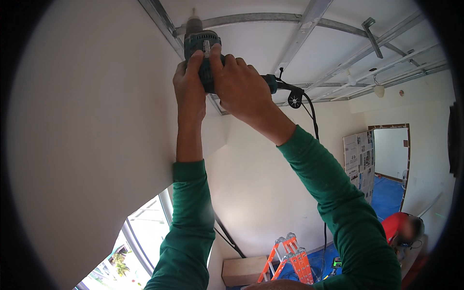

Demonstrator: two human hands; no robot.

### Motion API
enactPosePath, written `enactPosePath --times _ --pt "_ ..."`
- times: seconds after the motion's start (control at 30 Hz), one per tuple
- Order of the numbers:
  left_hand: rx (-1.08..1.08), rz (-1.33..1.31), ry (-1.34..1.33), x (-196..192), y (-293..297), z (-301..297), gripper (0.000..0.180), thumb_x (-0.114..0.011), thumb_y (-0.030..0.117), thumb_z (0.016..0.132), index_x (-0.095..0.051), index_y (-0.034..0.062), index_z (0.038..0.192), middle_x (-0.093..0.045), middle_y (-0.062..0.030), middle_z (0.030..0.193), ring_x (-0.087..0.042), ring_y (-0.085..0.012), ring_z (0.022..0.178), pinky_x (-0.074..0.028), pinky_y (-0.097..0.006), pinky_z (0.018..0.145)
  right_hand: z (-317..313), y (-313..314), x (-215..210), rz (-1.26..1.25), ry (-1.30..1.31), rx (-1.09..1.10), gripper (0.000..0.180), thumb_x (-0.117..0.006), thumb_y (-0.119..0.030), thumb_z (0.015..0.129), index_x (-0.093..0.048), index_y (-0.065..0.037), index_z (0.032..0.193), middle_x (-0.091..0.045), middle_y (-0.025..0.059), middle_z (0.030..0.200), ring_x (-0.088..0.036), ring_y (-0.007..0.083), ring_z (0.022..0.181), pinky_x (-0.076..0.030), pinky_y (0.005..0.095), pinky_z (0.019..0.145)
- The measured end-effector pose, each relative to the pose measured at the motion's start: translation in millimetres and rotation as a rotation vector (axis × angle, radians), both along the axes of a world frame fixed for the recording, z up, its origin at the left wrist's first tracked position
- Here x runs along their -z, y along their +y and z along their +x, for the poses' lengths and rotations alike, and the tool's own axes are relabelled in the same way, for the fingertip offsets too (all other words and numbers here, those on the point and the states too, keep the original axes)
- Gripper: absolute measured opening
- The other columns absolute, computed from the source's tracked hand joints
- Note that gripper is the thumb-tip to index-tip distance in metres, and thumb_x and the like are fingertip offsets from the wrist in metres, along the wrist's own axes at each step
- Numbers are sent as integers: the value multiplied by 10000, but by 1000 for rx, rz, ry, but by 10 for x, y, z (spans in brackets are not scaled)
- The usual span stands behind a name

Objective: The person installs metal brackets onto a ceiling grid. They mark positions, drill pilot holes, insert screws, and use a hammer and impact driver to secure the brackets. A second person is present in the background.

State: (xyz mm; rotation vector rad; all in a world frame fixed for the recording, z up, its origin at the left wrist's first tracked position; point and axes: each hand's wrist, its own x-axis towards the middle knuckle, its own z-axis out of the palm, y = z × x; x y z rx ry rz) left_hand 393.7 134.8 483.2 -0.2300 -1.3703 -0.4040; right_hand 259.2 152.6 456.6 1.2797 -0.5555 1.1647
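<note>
A dark teal corded power drill point(207, 72) is held overhead, its bit pointing up beside the metal ceiling framing point(253, 18). My left hand point(190, 89) is closed around the left side of the drill body. Wrapped around its handle side is my right hand point(244, 92), thumb along the back of the housing. From the handle end hangs a black power cord point(314, 116), with a round black piece point(294, 100) attached near the top. Whether the bit touches the ceiling or metal, I cannot tell.
A pale wall point(96, 96) stands close on my left, above a bright window point(145, 237). Below are an orange ladder point(302, 266), a wooden box point(244, 270) and blue floor covering point(386, 193). Another person in red point(395, 224) is at the lower right. A metal bracket point(372, 38) hangs overhead.
</note>
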Motion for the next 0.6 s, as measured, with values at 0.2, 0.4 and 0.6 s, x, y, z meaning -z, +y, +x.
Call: enactPosePath --times 0.2,0.4,0.6 --pt "1 -29 -32 -56 -97 12 510 -655 344 1030 -590 -105 1264 -672 -120 1079 -703 -159 905 -607 -321 745 -22 -37 -9 -32 10 -51 821 -753 -49 801 -372 123 1508 -648 181 977 -701 311 868 -584 394 719" --pt "-6 -27 -32 -88 -64 33 528 -649 358 1030 -587 -103 1280 -672 -120 1079 -712 -169 915 -625 -325 737 -24 3 -10 -113 11 -79 584 -700 -114 900 -506 97 1409 -686 151 921 -724 283 821 -587 386 674" --pt "-33 -16 -38 -100 -51 48 540 -641 370 1039 -582 -106 1289 -670 -130 1108 -720 -179 912 -634 -330 738 -38 23 -18 -106 10 -33 582 -701 -125 908 -503 109 1402 -693 154 915 -729 285 813 -590 380 643"
